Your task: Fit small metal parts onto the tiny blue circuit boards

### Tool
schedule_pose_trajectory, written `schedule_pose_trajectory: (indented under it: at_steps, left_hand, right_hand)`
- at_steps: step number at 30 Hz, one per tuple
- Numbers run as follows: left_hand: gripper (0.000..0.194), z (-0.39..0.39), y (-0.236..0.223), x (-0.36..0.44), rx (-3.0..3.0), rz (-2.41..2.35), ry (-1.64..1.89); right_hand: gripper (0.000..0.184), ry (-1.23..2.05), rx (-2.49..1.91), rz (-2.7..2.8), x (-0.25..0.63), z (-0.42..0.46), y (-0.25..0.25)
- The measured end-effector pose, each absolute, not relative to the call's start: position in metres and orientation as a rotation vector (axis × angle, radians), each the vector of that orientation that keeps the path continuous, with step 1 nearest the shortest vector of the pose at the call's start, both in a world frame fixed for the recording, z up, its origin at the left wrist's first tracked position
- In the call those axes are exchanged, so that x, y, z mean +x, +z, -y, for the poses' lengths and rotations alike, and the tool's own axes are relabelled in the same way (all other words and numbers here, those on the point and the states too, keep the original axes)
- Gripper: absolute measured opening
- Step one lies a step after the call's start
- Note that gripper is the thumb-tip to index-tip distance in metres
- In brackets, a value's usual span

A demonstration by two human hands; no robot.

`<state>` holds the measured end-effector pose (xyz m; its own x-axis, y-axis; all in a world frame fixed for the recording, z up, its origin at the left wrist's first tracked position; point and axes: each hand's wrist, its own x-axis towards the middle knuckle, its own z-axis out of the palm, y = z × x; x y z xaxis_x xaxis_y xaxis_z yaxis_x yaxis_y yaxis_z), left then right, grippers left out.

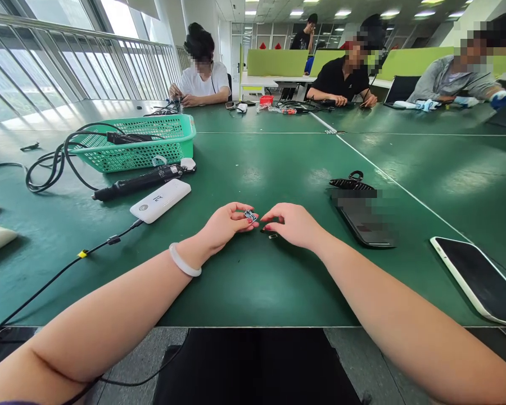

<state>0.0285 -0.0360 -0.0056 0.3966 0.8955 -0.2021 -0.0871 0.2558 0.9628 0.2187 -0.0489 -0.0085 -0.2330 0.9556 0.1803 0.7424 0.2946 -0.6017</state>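
Between the thumb and fingers of my left hand (227, 226) is a small blue circuit board (250, 215), tilted above the green table. A pale bangle (184, 260) circles that wrist. Just to the right, my right hand (292, 224) has its thumb and forefinger curved toward each other, close to the board. A tiny dark piece seems to be at those fingertips, too small to name. Below them a small metallic part (272, 237) lies on the tabletop.
A white power bank (161, 201) with a cable, a black electric screwdriver-like tool (139, 181) and a green basket (143, 151) are on the left. On the right lie a dark phone (362, 219), a hair claw clip (353, 183) and a white-edged phone (480, 275). Several people are beyond.
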Motion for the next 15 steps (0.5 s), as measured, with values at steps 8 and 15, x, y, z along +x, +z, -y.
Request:
schedule_pose_trajectory:
  at_steps: [8,15]
  left_hand:
    - [0.027,0.034,-0.008,0.028,1.127,-0.942,0.779]
    - [0.026,0.034,-0.009,0.028,1.149,-0.934,0.763]
  right_hand:
    - [0.019,0.321,-1.513,2.295,0.211,0.042,-0.020]
    - [0.020,0.283,-1.497,2.283,0.213,0.040,-0.022]
